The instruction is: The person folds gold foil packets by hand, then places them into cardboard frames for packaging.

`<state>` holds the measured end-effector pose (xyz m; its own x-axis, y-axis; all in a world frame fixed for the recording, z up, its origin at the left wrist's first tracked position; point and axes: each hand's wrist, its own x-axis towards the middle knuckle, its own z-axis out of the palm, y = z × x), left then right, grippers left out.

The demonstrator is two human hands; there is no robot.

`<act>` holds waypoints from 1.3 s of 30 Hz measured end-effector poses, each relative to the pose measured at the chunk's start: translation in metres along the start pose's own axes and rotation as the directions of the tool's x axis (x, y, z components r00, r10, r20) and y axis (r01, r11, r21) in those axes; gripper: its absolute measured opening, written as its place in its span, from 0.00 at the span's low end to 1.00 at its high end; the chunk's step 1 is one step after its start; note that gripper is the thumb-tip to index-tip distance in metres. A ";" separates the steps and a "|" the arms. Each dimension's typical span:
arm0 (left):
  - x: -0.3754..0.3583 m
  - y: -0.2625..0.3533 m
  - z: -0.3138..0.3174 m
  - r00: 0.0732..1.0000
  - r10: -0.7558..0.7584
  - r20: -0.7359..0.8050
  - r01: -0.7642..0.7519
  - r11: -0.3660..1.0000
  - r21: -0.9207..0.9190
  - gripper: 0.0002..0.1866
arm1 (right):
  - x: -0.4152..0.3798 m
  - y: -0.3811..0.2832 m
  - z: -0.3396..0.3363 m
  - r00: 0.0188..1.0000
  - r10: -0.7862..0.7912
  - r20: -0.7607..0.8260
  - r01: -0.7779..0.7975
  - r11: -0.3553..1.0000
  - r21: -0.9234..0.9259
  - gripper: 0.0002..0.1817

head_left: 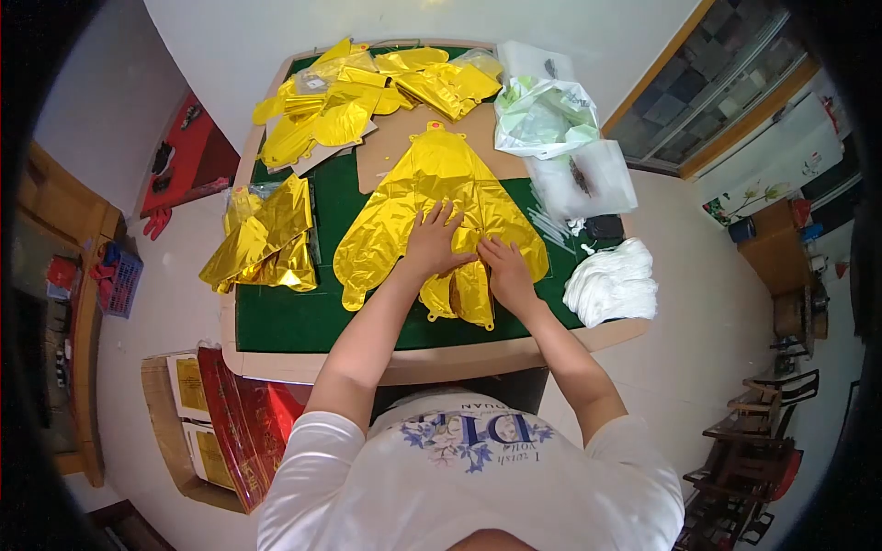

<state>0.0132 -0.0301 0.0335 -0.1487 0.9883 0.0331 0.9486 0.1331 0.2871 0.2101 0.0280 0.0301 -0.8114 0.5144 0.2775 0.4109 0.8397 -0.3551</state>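
Observation:
A flat, uninflated gold foil balloon (447,174) lies in the middle of the green table, its narrow end pointing away from me. My left hand (435,241) rests on its centre with fingers spread and thumb out to the right. Just right of that, my right hand (505,271) presses on the foil, fingers stretched forward. Between and below the hands, the lower part of the balloon is creased and partly folded, with small tabs at its bottom edge. Some of the foil is hidden under both palms.
More gold foil balloons (344,110) are heaped at the back, and folded gold foil (266,243) lies at left. At right are a plastic bag (547,119), clear packets (588,184), a black item (604,228) and white string (613,285). An open carton (170,441) stands on the floor.

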 end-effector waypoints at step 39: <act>-0.001 0.002 -0.004 0.999 -0.013 0.042 0.013 1.000 0.006 0.50 | -0.019 0.069 -0.033 0.701 0.702 -0.126 -0.708 0.706 -0.003 0.19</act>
<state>0.0146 -0.0311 0.0380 -0.1494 0.9887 -0.0114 0.9482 0.1465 0.2819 0.2682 0.0822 0.0299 -0.2277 0.9720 0.0573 0.8659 0.2290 -0.4447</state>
